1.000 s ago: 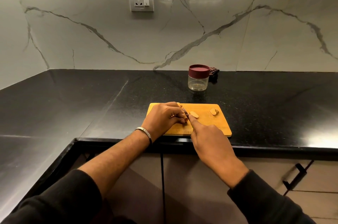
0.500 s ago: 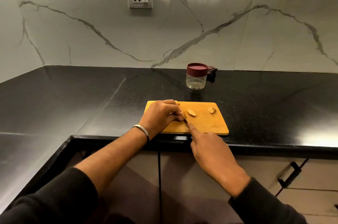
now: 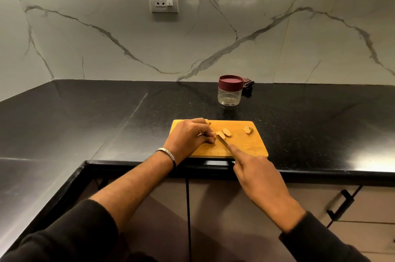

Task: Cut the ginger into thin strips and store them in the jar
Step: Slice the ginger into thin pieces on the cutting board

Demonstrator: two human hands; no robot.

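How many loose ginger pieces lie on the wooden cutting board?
3: two pale ginger slices side by side just right of the left hand, one near the board's far right corner. More may be hidden under that hand's fingers.

Knife beside ginger on board

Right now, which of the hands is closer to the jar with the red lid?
Left. The left hand rests on the cutting board, nearer the jar. The right hand holds the knife farther back, by the counter edge.
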